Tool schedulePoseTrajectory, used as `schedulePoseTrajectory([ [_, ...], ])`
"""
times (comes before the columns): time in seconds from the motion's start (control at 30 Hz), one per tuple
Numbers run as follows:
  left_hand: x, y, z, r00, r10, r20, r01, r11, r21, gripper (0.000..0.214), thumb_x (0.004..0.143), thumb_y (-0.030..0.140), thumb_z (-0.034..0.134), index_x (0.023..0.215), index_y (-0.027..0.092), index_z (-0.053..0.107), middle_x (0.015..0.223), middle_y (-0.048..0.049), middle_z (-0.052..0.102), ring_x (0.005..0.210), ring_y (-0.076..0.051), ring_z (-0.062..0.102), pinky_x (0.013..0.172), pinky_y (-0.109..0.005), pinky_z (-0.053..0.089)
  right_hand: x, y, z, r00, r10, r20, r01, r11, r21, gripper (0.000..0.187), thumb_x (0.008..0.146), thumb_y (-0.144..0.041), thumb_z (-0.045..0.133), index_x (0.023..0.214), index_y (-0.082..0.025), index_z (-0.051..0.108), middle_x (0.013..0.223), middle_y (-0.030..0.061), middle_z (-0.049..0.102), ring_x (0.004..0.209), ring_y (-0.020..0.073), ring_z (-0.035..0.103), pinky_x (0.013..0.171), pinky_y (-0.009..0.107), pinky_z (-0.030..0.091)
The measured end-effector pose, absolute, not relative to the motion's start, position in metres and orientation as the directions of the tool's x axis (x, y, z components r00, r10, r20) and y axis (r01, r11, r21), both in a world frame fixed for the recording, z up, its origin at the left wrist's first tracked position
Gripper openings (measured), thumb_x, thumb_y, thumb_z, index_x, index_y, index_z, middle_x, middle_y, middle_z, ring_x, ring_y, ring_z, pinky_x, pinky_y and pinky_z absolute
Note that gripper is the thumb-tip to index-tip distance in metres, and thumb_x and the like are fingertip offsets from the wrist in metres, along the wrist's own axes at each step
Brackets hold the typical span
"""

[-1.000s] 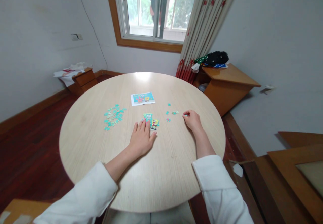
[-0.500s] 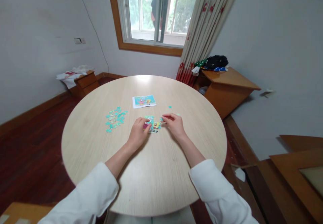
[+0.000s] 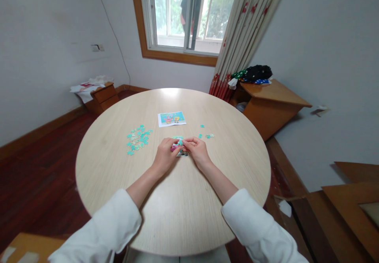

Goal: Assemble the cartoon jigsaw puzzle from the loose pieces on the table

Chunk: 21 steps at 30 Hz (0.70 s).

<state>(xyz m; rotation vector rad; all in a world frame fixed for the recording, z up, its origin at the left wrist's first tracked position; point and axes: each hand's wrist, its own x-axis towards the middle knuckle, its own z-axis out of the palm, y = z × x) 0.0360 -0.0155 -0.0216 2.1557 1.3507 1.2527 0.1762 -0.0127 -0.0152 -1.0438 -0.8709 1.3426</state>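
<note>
A partly joined jigsaw puzzle [image 3: 182, 154] lies on the round table, largely covered by my hands. From the left, my left hand [image 3: 166, 153] has its thumb and fingers bent around the puzzle's pink part. My right hand [image 3: 198, 150] pinches a small teal puzzle piece [image 3: 181, 142] over the puzzle, close to the left fingertips. Whether that piece touches the puzzle is too small to tell. Beyond the hands lies a printed reference picture [image 3: 171, 119] with a pink and a yellow cartoon figure.
Loose puzzle pieces [image 3: 137, 139] are spread out left of my hands. Several more pieces [image 3: 209, 136] lie to the right. The pale round table [image 3: 177, 207] stands before a window. A wooden cabinet [image 3: 275, 97] with cloths on top is at the right, and a small drawer unit [image 3: 105, 97] at the left.
My right hand has moved left with the teal piece, from beside the puzzle to over it. Loose pieces on the right have come into sight. The view has shifted slightly.
</note>
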Motion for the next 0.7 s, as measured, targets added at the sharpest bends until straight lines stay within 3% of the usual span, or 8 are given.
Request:
schedulePoseTrajectory([
  [0.23, 0.035, -0.013, -0.025, 0.169, 0.788, 0.592, 0.566, -0.569, 0.596, 0.016, 0.080, 0.023, 0.064, 0.095, 0.018, 0.067, 0.088, -0.0062, 0.068, 0.085, -0.019, 0.061, 0.078, -0.033, 0.049, 0.176, -0.014, -0.012, 0.033, 0.994, -0.107, -0.353, -0.088, -0.932, 0.040, 0.044, -0.039, 0.085, 0.066, -0.015, 0.062, 0.056, -0.0002, 0.067, 0.050, 0.0089, 0.061, 0.052, 0.019, 0.048],
  [0.5, 0.030, -0.010, -0.022, 0.173, 0.778, 0.604, 0.546, -0.586, 0.598, 0.014, 0.081, 0.019, 0.061, 0.093, 0.017, 0.068, 0.090, -0.0070, 0.069, 0.087, -0.019, 0.061, 0.078, -0.032, 0.049, 0.177, -0.012, -0.017, 0.004, 0.995, -0.102, -0.316, -0.095, -0.944, 0.037, 0.050, -0.040, 0.083, 0.069, -0.016, 0.062, 0.061, 0.0008, 0.068, 0.057, 0.0135, 0.065, 0.059, 0.025, 0.053],
  [0.6, 0.024, -0.006, -0.019, 0.133, 0.803, 0.581, 0.556, -0.546, 0.627, 0.013, 0.080, 0.021, 0.061, 0.091, 0.019, 0.069, 0.088, -0.0056, 0.069, 0.082, -0.018, 0.060, 0.074, -0.030, 0.048, 0.178, -0.011, -0.021, 0.024, 0.999, -0.027, -0.194, -0.021, -0.981, 0.029, 0.064, -0.041, 0.073, 0.076, -0.017, 0.063, 0.064, 0.0021, 0.069, 0.060, 0.0158, 0.066, 0.062, 0.029, 0.054],
  [0.7, 0.017, 0.002, -0.016, 0.057, 0.848, 0.527, 0.573, -0.460, 0.678, 0.014, 0.078, 0.023, 0.063, 0.089, 0.018, 0.070, 0.087, -0.0050, 0.069, 0.075, -0.016, 0.058, 0.070, -0.029, 0.047, 0.180, -0.014, -0.023, 0.046, 0.979, 0.196, 0.131, 0.189, -0.973, 0.017, 0.078, -0.032, 0.060, 0.083, -0.017, 0.066, 0.076, 0.0050, 0.072, 0.071, 0.0177, 0.068, 0.070, 0.033, 0.053],
])
